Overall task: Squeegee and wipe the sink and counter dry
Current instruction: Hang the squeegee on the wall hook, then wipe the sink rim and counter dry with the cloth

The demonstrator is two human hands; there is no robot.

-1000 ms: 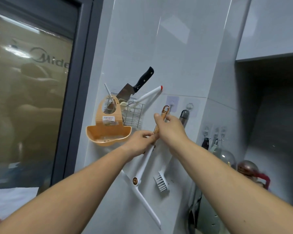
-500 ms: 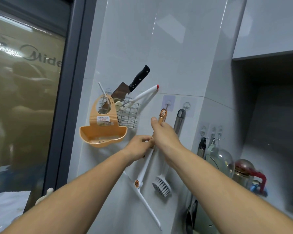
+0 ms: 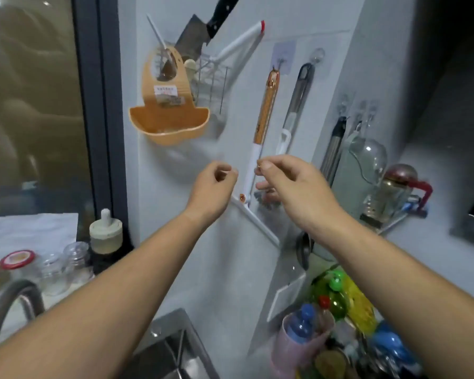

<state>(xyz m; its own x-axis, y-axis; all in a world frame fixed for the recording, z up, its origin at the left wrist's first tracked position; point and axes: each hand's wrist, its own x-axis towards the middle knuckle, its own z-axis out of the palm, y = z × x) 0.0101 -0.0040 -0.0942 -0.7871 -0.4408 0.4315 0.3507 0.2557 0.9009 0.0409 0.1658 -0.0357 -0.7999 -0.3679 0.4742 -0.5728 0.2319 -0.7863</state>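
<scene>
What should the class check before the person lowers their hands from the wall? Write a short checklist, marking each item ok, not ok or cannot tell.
1. Squeegee hangs from its hook: ok; the loop sits at the hook.
2. Left hand off the squeegee: ok; it is loosely curled beside the handle, holding nothing.
3. Right hand off the squeegee: cannot tell; thumb and finger pinch close by the handle.
4. Brush on the next hook undisturbed: ok; it hangs straight.
5. Sink dry: cannot tell; only a corner shows.
6. Clear path down for the right arm: not ok; bottles crowd the counter below.
</scene>
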